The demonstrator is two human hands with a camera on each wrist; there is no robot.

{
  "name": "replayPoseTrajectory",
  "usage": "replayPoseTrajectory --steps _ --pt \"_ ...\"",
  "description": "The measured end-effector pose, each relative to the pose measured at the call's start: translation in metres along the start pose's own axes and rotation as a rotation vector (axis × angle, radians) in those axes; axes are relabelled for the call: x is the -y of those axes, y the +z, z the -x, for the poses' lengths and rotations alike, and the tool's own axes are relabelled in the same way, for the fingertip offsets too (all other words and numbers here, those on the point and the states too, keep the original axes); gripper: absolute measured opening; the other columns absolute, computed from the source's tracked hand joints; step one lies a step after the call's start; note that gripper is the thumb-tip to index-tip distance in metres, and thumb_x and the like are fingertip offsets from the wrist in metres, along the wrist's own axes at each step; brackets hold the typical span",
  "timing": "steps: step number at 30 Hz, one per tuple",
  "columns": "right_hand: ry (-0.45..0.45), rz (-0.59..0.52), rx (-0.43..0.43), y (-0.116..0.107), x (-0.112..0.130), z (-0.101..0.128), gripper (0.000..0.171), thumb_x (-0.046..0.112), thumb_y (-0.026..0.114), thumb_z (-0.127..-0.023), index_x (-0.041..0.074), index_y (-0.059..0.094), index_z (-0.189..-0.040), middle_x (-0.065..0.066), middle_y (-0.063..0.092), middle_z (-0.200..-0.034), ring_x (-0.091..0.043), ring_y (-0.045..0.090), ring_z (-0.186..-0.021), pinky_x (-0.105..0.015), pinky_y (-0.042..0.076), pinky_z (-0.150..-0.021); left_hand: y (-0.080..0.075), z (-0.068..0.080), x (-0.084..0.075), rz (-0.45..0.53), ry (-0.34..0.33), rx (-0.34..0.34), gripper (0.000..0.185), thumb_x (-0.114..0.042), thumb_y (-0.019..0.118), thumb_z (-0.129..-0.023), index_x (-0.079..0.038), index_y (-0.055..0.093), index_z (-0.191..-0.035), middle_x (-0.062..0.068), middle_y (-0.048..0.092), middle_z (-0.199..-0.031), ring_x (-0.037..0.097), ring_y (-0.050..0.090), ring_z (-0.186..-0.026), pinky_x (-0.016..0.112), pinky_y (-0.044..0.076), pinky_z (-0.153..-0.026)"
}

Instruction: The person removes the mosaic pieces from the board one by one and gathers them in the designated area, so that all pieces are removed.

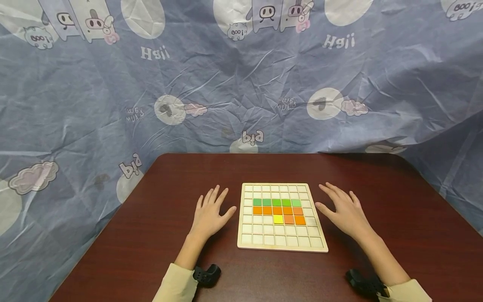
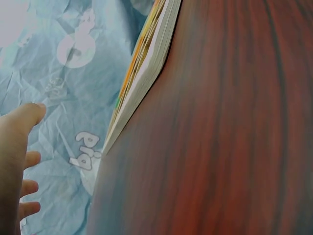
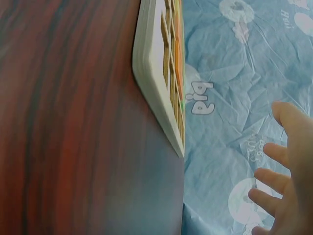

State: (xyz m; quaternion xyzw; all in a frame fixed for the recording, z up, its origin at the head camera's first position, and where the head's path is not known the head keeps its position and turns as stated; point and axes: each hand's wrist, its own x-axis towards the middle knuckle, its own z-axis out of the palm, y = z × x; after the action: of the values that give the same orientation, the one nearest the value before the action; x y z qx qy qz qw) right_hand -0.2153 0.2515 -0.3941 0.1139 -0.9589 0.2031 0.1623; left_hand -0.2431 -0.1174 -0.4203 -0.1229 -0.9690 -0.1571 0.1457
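Flanking the gridded board, the left hand and right hand extend forward, fingers spread, both holding nothing

Matt wooden grid board, smooth wood-grained tabletop

Saw a creased grey-blue fabric sheet hung behind and along both sides, printed with white circles, pink clouds and cartoon lettering. Noted a dark reddish-brown wood-grain table, rounded at the far corners. Looked evenly lit, with a faint sheen on top.
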Motion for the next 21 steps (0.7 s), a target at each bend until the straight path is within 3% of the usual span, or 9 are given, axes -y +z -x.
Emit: replayPoseTrajectory --steps 12,21 --pt "0.013 -0.118 0.030 0.010 0.016 -0.012 0.055 0.041 0.050 -0.090 0.011 0.041 -0.135 -0.019 0.038 -0.139 -0.038 0.034 -0.127 -0.064 0.021 -0.098 0.010 -0.010 -0.016 0.072 0.017 -0.051 0.057 -0.053 0.044 -0.087 -0.025 0.039 -0.137 0.004 0.036 -0.144 0.024 0.037 -0.131 0.047 0.029 -0.108" --pt "0.025 -0.254 0.066 0.019 0.020 -0.021 0.049 0.035 0.044 -0.094 0.008 0.040 -0.135 -0.017 0.038 -0.137 -0.038 0.036 -0.126 -0.059 0.032 -0.098 0.019 -0.016 -0.030 0.198 -0.002 -0.080 0.045 -0.042 0.046 -0.091 -0.021 0.048 -0.131 0.004 0.042 -0.139 0.024 0.041 -0.127 0.047 0.037 -0.102"
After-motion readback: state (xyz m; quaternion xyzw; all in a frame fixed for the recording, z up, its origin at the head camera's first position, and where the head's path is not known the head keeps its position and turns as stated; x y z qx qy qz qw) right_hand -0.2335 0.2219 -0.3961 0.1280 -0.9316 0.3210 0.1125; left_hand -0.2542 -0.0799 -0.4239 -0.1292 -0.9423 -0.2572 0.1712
